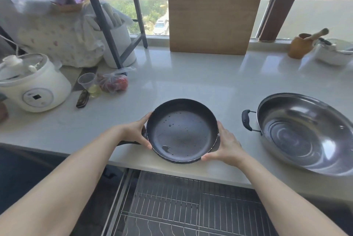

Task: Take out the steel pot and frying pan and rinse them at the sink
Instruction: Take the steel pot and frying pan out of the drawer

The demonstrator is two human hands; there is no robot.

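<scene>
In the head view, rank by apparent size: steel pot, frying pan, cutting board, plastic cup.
1. Cutting board and steel pot: alike, unsure.
2. Frying pan, though nearer the camera.
3. Plastic cup.

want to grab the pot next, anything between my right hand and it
Nothing visible. Bare counter lies between the right hand, now gripping the pan, and the pot; its near handle faces that hand.

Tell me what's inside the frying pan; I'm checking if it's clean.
The frying pan holds only scattered water droplets and a small puddle near its front rim. Nothing else shows; its underside is hidden.
</scene>
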